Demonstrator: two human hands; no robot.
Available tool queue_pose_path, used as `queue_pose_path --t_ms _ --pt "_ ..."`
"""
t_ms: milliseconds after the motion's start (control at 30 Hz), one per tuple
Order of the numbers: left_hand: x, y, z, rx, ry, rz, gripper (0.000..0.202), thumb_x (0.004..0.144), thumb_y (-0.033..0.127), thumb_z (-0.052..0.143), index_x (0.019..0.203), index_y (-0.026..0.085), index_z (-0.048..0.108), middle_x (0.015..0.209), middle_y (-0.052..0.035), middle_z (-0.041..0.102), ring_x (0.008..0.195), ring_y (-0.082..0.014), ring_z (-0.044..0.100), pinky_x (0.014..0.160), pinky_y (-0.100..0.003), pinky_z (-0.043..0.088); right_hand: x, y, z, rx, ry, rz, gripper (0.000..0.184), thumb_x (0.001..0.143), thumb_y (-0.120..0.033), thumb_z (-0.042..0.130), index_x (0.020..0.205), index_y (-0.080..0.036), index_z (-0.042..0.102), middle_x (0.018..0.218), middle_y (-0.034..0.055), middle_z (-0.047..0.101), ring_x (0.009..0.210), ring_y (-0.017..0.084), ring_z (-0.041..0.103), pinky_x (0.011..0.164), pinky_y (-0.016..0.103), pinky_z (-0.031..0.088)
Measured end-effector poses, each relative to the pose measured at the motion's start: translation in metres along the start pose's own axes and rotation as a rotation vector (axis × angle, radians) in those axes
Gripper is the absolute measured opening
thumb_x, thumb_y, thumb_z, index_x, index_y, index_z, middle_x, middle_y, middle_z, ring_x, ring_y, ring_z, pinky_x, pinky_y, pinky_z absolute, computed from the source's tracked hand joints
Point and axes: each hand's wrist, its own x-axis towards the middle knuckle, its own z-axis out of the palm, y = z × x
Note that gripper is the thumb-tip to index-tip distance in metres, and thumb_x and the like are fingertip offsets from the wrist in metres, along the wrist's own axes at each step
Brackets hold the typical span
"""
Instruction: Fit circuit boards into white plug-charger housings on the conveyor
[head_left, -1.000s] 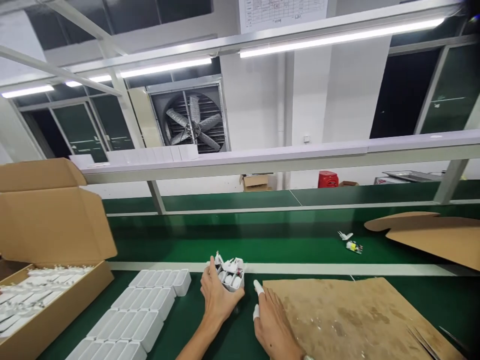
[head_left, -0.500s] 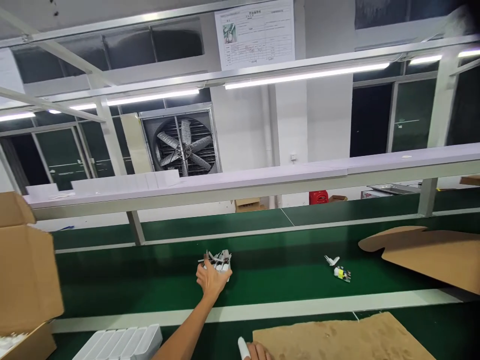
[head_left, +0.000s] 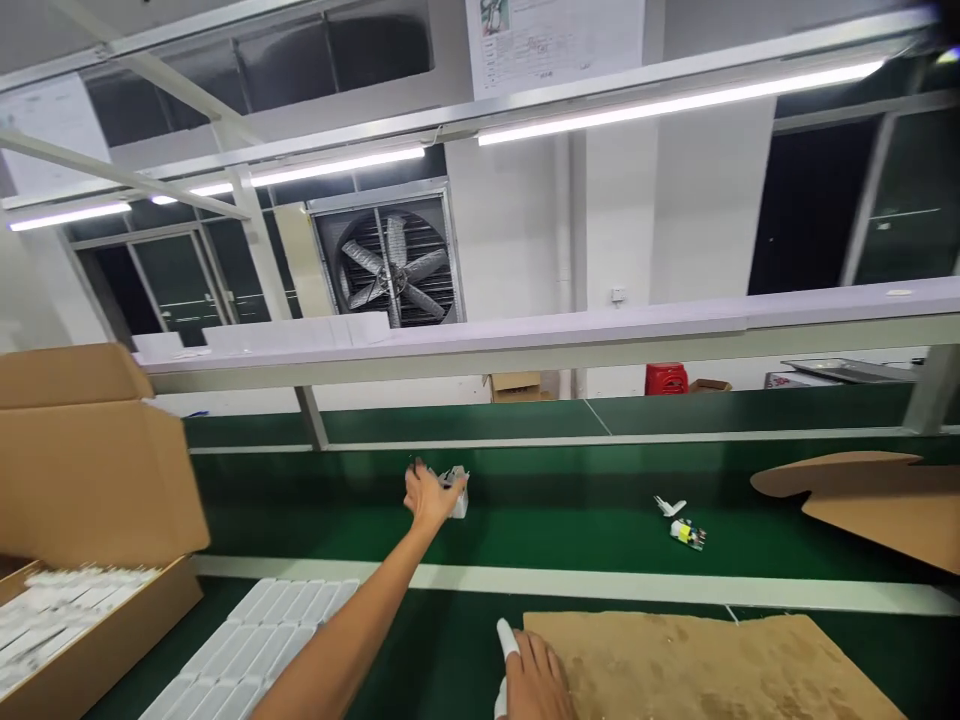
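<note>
My left hand (head_left: 430, 496) reaches out over the green belt with its fingers spread. Its thumb lies at a small cluster of white plastic parts (head_left: 459, 505), partly hidden behind the hand. The fingertips on the other side look apart from it. Low in the view, my right hand (head_left: 538, 680) rests at the left edge of a stained brown cardboard sheet (head_left: 675, 660), fingers laid out, apparently with white covers on some digits. Farther right on the belt lie a white forked piece (head_left: 670, 507) and a small circuit board (head_left: 687, 534) with a yellow-wrapped component.
An open carton (head_left: 97, 470) of white parts stands at the left. Beside it, rows of white plastic cases (head_left: 255, 640) sit under my left forearm. A curved cardboard piece (head_left: 862, 500) covers the belt's right side. A shelf rail (head_left: 525, 345) on posts crosses behind.
The view has shifted, showing more of the carton and cases. My left hand's fingers have moved off part of the white cluster. More of my right hand shows on the cardboard.
</note>
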Motion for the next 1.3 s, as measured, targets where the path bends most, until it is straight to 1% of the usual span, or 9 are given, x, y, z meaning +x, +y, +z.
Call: queue_pose_path --t_ms 233,400,533,633,767,933,1100,1200,1300 --pt "0.025 0.005 -0.152 -0.069 0.077 0.330 0.060 0.100 0.057 0.053 0.147 0.021 0.045 0.151 -0.0163 0.050 0.141 -0.0262 0.052 0.112 -0.039 0.049 -0.023 -0.002 -0.001 -0.016 -0.033 0.022 0.045 0.083 -0.021 0.056 0.127 -0.022 0.067 0.126 0.0149 0.069 0.119 0.038 0.061 0.104 0.054 0.049" --pt "-0.028 -0.046 -0.214 0.112 -0.060 0.464 0.036 0.090 0.059 0.064 0.093 0.026 0.076 0.124 -0.0101 0.072 0.127 -0.0326 0.061 0.112 -0.050 0.047 -0.023 -0.006 -0.008 -0.019 0.032 -0.019 0.053 0.084 -0.017 0.051 0.136 -0.021 0.061 0.121 0.0142 0.068 0.118 0.036 0.060 0.101 0.051 0.050" --pt "-0.076 -0.091 -0.204 0.245 -0.184 0.449 0.026 0.065 0.045 0.079 0.059 0.022 0.069 0.122 -0.0204 0.074 0.135 -0.0502 0.052 0.111 -0.069 0.040 -0.017 -0.021 -0.032 0.004 0.018 -0.079 0.063 0.083 -0.013 0.049 0.146 -0.016 0.054 0.125 0.0156 0.066 0.116 0.034 0.060 0.104 0.051 0.048" --pt "-0.084 -0.110 -0.177 0.231 -0.239 0.460 0.024 0.061 0.039 0.071 0.047 0.023 0.059 0.122 -0.0234 0.074 0.139 -0.0547 0.047 0.111 -0.075 0.035 -0.007 -0.035 -0.053 0.057 -0.084 -0.034 0.068 0.078 -0.012 0.052 0.146 -0.005 0.052 0.126 0.0211 0.064 0.114 0.037 0.057 0.105 0.057 0.047" --pt "-0.090 -0.105 -0.129 0.176 -0.314 0.542 0.028 0.069 0.047 0.058 0.048 0.029 0.057 0.128 -0.0128 0.075 0.135 -0.0406 0.056 0.110 -0.061 0.046 0.003 -0.043 -0.065 -0.020 -0.100 0.027 0.071 0.072 -0.014 0.059 0.143 -0.007 0.056 0.122 0.0180 0.065 0.110 0.036 0.058 0.104 0.056 0.049" --pt "-0.152 -0.083 -0.089 -0.098 -0.557 0.601 0.025 0.081 0.046 0.058 0.062 0.030 0.059 0.139 -0.0037 0.070 0.122 -0.0319 0.068 0.091 -0.041 0.060 0.008 -0.039 -0.064 -0.026 -0.102 0.049 0.065 0.072 -0.015 0.064 0.137 -0.011 0.060 0.122 0.0159 0.067 0.113 0.036 0.060 0.102 0.055 0.052" --pt "-0.196 -0.085 -0.081 -0.305 -0.588 0.527 0.028 0.096 0.052 0.054 0.081 0.029 0.062 0.138 -0.0023 0.067 0.097 -0.0238 0.074 0.081 -0.034 0.061 0.037 0.010 -0.083 0.048 -0.039 0.110 0.048 0.089 -0.017 0.057 0.136 -0.018 0.059 0.121 0.0082 0.070 0.107 0.022 0.069 0.098 0.034 0.057" --pt "-0.204 -0.095 -0.081 -0.430 -0.535 0.434 0.030 0.091 0.056 0.064 0.110 0.032 0.067 0.139 -0.0030 0.066 0.117 -0.0277 0.070 0.096 -0.035 0.060 0.064 0.062 -0.107 0.001 0.073 0.220 0.046 0.088 -0.013 0.056 0.135 -0.012 0.060 0.137 0.0162 0.063 0.131 0.027 0.059 0.116 0.043 0.046" --pt "-0.206 -0.104 -0.077 -0.506 -0.581 0.322 0.063 0.085 0.049 0.071 0.144 0.035 0.054 0.145 -0.0045 0.063 0.133 -0.0319 0.062 0.111 -0.043 0.054 0.087 0.113 -0.126 -0.079 0.167 0.347 0.037 0.090 -0.017 0.065 0.126 -0.011 0.064 0.136 0.0175 0.063 0.136 0.033 0.054 0.119 0.055 0.040"
